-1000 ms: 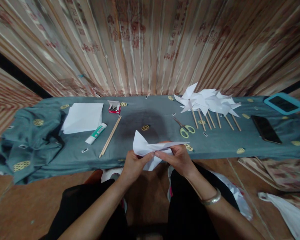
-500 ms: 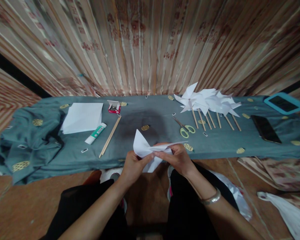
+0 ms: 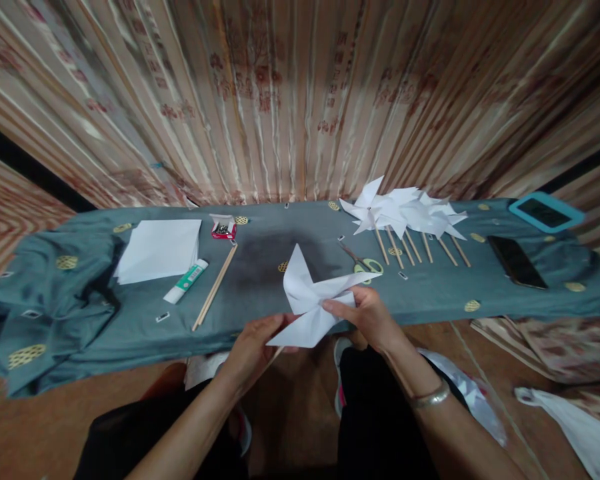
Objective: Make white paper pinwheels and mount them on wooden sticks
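In front of me, just over the near edge of the cloth, is a white paper pinwheel (image 3: 307, 300), its blades facing up. My right hand (image 3: 370, 313) grips it from the right, thumb pressed near the centre and fingers behind the paper. My left hand (image 3: 257, 347) is closed at its lower left, the fingers partly behind a blade. A short length of wooden stick (image 3: 279, 353) shows by that hand. Green-handled scissors (image 3: 365, 265) lie just beyond the pinwheel, partly covered by a blade tip.
Finished pinwheels (image 3: 405, 210) on sticks lie at the back right, beside a black phone (image 3: 517, 261) and a blue-framed device (image 3: 547, 210). To the left are stacked paper (image 3: 157, 250), a glue stick (image 3: 186, 281), wooden sticks (image 3: 215, 287) and an open red box (image 3: 223, 230) of small metal pieces.
The pinwheel has turned so that its blades face me. My left hand has shifted from its centre to the lower left, and a bit of stick now shows. The view has tilted slightly.
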`<move>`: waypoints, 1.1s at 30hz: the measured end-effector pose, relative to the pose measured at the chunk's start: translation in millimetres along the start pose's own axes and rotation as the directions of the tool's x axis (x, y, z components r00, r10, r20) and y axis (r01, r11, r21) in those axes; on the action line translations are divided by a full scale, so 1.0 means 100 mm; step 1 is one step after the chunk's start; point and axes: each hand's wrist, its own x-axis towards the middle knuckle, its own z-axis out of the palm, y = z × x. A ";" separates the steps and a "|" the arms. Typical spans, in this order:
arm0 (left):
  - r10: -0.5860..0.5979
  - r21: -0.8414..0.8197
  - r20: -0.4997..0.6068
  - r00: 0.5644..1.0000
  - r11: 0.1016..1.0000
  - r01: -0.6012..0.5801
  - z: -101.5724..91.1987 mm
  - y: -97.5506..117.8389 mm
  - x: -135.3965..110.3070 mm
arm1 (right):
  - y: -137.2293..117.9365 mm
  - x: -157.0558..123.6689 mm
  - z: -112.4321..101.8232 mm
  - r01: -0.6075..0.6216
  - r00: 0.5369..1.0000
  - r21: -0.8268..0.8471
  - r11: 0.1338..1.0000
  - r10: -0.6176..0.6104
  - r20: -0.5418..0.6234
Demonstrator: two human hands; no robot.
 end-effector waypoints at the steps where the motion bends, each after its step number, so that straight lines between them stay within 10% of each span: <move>1: -0.002 0.058 0.020 1.000 0.998 0.001 -0.01 -0.02 0.00 | -0.02 0.00 -0.01 -0.015 1.000 0.015 1.000 0.015 -0.002; 10: 0.089 0.319 0.018 0.996 0.943 -0.090 -0.03 -0.25 -0.06 | 0.03 0.08 -0.05 -0.044 0.999 0.040 0.998 0.044 0.020; 33: 0.200 0.313 -0.251 0.947 0.943 -0.116 0.01 -0.30 -0.08 | 0.08 0.19 0.26 -0.027 0.998 0.090 0.996 0.032 -0.049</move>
